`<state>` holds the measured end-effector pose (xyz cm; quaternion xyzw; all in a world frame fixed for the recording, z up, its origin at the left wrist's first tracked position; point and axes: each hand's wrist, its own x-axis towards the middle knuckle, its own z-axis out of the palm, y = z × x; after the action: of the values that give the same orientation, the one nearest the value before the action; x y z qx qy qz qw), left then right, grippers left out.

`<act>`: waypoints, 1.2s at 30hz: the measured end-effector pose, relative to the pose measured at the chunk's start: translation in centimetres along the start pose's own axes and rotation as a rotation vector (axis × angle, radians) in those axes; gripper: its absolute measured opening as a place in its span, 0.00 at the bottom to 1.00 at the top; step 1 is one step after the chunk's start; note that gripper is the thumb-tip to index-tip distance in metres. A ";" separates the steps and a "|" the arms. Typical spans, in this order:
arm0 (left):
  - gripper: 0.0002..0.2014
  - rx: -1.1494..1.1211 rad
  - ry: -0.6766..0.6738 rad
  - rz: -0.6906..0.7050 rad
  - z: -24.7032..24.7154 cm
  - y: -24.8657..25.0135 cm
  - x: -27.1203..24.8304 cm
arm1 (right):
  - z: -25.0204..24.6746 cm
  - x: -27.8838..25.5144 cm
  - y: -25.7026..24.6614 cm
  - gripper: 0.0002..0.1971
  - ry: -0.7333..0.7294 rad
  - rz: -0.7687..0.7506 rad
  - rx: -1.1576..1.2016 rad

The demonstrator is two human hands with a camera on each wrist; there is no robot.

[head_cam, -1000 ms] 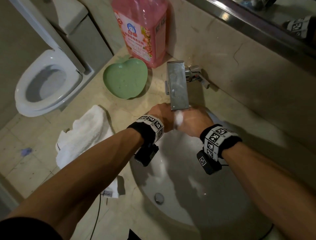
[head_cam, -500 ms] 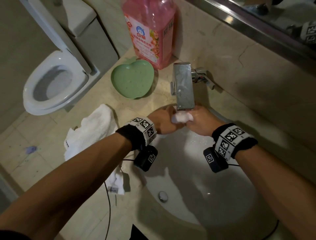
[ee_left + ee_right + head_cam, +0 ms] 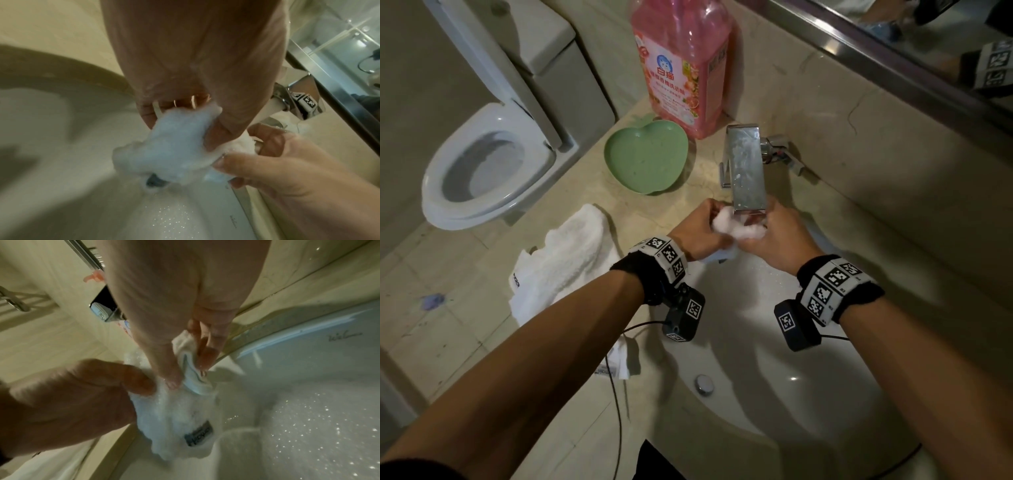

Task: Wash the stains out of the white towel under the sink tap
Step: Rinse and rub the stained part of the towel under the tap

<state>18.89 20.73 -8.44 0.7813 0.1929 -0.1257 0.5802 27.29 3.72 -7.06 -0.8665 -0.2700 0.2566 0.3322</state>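
Observation:
A wet bunch of the white towel (image 3: 736,229) sits right under the square chrome tap (image 3: 745,168), above the back of the white basin (image 3: 774,394). My left hand (image 3: 697,230) grips the bunch from the left and my right hand (image 3: 774,240) pinches it from the right. In the left wrist view the left hand (image 3: 185,104) curls round the towel (image 3: 174,146) and the right hand (image 3: 267,154) holds its other side. In the right wrist view the right hand (image 3: 197,353) pinches a folded edge of the towel (image 3: 180,410), whose dark label hangs below.
More white towel (image 3: 565,260) lies on the beige counter left of the basin and hangs over its front edge. A green apple-shaped dish (image 3: 647,157) and a pink detergent bottle (image 3: 681,65) stand behind. The drain plug (image 3: 703,383) sits low in the basin. A toilet (image 3: 489,164) is at left.
The towel bunch between my hands shows more than before; one second ago only a sliver showed. Both hands have stayed under the tap while the view shifted.

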 end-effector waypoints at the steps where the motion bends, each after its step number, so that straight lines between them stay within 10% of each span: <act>1: 0.19 0.045 -0.005 0.009 0.1 0.1 0.1 | -0.3 -0.2 0.1 0.21 -0.012 0.019 0.000; 10: 0.15 0.224 -0.026 -0.009 0.4 1.1 1.2 | -1.4 -1.2 2.8 0.22 -0.073 0.235 0.337; 18: 0.25 0.170 -0.142 -0.003 -1.7 1.6 0.8 | -0.6 -1.2 3.3 0.20 0.045 0.147 0.228; 27: 0.16 0.070 -0.071 -0.009 -2.8 0.1 -1.1 | -0.7 -0.4 2.2 0.20 0.014 0.050 0.235; 36: 0.05 -0.230 -0.323 -0.213 -2.8 1.3 -2.1 | -1.6 -0.2 0.9 0.24 -0.090 -0.053 0.012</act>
<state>17.52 22.72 -5.58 0.6551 0.1918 -0.2868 0.6721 28.40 2.30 -6.55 -0.8448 -0.3059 0.2879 0.3315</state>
